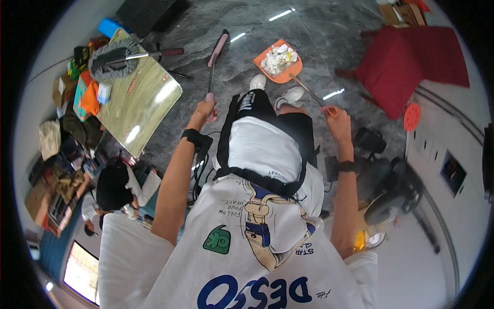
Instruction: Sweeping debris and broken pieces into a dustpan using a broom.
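My left hand (203, 112) grips the pink end of a small broom (212, 77). Its narrow pink head (219, 49) is angled away from me, over or on the floor. In my right hand (339, 123) is the orange grip of a long-handled dustpan (286, 78). The orange pan lies beyond my shoes, holding a heap of white crumpled paper scraps (278, 60) with a yellow bit among them. A gap of floor separates the broom head from the pan.
Left, a marbled table (144, 100) carries a grey mop head (114, 60), an orange cloth (90, 99) and a small box (104, 93). Another person (114, 185) sits at lower left. A red-draped piece of furniture (397, 69) stands right, above a black office chair (397, 185). The floor (320, 23) is grey marble.
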